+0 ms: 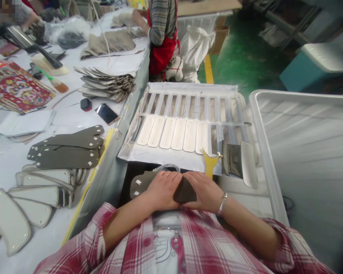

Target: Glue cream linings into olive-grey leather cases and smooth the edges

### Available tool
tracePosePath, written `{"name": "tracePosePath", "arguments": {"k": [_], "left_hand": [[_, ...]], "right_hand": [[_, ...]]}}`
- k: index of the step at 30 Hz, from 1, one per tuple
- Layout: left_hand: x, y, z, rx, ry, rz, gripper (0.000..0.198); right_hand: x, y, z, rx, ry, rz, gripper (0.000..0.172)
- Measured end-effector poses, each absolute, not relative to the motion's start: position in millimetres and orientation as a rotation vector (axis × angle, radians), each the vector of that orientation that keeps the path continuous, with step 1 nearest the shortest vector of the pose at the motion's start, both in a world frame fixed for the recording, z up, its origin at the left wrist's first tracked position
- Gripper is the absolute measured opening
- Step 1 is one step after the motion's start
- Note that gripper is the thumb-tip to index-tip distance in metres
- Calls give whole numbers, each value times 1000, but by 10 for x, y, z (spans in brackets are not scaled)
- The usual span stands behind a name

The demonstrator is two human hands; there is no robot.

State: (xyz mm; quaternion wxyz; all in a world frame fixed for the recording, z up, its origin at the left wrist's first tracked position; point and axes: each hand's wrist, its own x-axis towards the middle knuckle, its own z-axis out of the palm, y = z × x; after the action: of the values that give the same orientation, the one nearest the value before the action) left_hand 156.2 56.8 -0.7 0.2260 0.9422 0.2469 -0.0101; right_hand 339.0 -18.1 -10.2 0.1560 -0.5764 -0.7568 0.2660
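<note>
Close to my chest, a dark grey-brown panel [144, 184] with a rounded end and small white patches is gripped in both hands. My left hand [165, 189] wraps over its middle, fingers closed on the far edge. Around its right part curls my right hand [202, 190], the two hands almost touching. My fingers hide much of the panel. Just beyond them, a yellow forked piece [210, 163] lies on the rim of a white slotted rack [165, 161]. Several cream rounded strips [165, 133] rest in the rack, and a grey-brown pouch [232, 160] with a pale flap sits at its right.
On the white table [71, 118] at left lie similar dark panels [68, 150], stacked pale panels [40, 190], a phone [106, 113] and a fanned stack of pieces [107, 83]. A large white bin [308, 144] stands at right. Beyond, a co-worker in a red apron [162, 57] works at the table.
</note>
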Motion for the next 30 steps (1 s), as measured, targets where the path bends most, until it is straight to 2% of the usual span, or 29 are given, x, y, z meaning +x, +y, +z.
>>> {"name": "tracePosePath", "arguments": {"k": [3,8,11,16,23,26,28,30], "left_hand": [[1541,565,-7,2609,682,-10,71],[1582,529,-39,2629,685,-8,69],[1695,468,-70,2664,661,-3,71],[1873,407,-120,2698,582,-57,76],[1965,460,-116,2656,592,-141,73],[1922,423,-19,2638,581,-93,79],[1788,427,57,2633,503,19,89],[1529,481,114,2606,518,176,92]], "right_hand": [[3541,-329,-176,-1640,-1840,978,85],[3602,-563,-420,-1543,-1150,1355,59],[3517,-591,-506,-1428,-930,1418,56],[3497,-525,-470,-1368,-773,1464,39],[3583,-432,-396,-1621,-1108,1251,36],[3584,-523,-414,-1706,-1279,1168,38],[3596,-565,-425,-1811,-1480,993,42],[3589,-536,-409,-1909,-1671,562,50]]}}
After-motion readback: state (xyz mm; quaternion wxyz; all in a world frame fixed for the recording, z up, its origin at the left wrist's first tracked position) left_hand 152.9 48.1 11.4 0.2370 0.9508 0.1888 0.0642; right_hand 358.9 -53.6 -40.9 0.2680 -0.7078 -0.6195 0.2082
